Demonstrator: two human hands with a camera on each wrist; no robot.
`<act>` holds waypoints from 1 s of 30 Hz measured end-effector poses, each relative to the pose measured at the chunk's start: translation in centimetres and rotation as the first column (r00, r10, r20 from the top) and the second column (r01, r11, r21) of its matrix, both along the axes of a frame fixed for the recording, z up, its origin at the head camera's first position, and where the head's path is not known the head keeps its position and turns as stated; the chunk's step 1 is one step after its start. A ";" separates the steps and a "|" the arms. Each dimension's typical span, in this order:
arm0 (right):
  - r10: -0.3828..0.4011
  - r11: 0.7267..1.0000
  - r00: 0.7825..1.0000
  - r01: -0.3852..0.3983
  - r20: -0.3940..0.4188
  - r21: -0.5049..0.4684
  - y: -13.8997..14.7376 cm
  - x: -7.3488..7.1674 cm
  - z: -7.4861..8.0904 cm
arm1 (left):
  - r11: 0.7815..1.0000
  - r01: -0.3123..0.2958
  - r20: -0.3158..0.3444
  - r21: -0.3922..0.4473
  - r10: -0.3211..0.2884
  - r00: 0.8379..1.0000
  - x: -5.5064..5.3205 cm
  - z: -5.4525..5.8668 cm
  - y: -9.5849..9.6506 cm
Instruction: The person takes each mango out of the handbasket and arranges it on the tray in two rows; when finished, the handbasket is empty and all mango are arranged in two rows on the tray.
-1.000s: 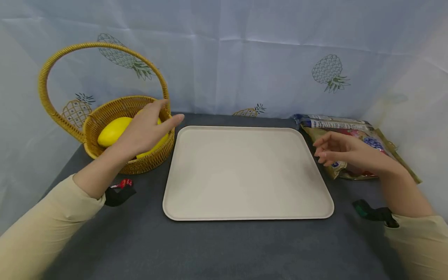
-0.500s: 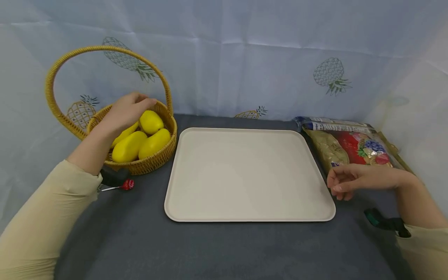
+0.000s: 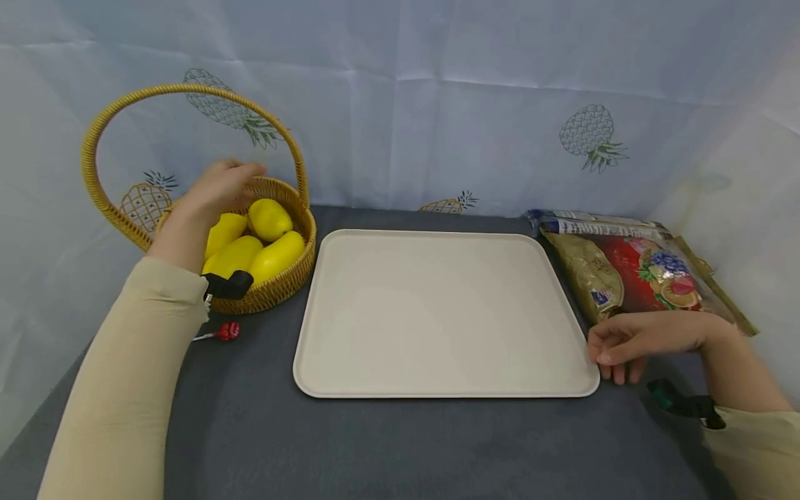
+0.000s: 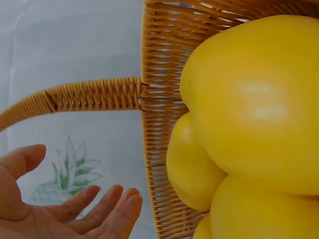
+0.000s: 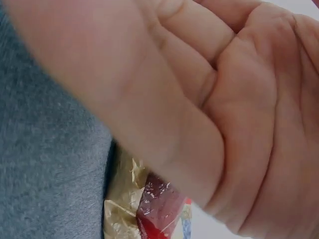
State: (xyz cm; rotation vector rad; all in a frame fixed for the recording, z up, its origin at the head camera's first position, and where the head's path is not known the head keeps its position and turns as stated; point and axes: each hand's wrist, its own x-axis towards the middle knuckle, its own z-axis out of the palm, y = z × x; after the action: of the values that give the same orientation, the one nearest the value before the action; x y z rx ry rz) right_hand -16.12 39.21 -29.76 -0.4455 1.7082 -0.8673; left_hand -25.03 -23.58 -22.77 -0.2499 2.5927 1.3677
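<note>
Over the back of the wicker basket [image 3: 284,281], my left hand [image 3: 215,187] hovers with nothing in it. Its fingers are loosely spread beside the basket and handle in the left wrist view. Several smooth yellow fruits [image 3: 278,255], shaped like mangoes, lie inside; my forearm hides part of the basket. My right hand [image 3: 653,340] is at the front right corner of the beige tray [image 3: 444,312], its fingers loosely bent and holding nothing. Whether it touches the rim, I cannot tell.
A gold and red plastic bag [image 3: 650,271] with a fruit picture lies right of the tray, behind my right hand. On the dark tabletop [image 3: 400,451], a red-wrapped lollipop [image 3: 228,331] lies in front of the basket. A pineapple-print cloth [image 3: 437,104] hangs behind.
My left hand has moved left and back from the basket's right side, uncovering more fruits. My right hand has come down from over the bag to the tray's corner.
</note>
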 end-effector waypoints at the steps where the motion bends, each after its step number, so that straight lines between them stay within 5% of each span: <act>1: 0.000 1.000 1.000 0.000 0.004 0.006 0.0 0.0 -0.1 | 1.000 -0.011 0.003 0.010 0.011 1.000 -0.2 -0.2 -0.1; 16: -0.005 1.000 1.000 0.005 -0.008 0.024 -0.2 0.1 -1.4 | 0.994 -0.080 0.066 0.073 0.075 0.995 -2.0 -2.1 -1.2; 22: -0.002 0.999 1.000 0.003 -0.018 0.048 -0.6 0.0 -1.6 | 0.998 0.048 0.110 0.031 -0.051 0.993 -2.7 -3.1 -2.0; 30: -0.001 0.998 1.000 0.003 -0.024 0.056 -0.8 0.0 -1.7 | 0.973 0.217 0.126 -0.078 -0.206 0.970 -3.2 -4.4 -3.1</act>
State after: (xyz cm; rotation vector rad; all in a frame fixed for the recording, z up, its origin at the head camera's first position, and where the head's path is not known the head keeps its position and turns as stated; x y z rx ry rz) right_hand -16.16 38.40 -31.44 -0.4178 1.7507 -0.8163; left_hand -28.23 -26.66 -27.19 -0.0614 2.5045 1.1292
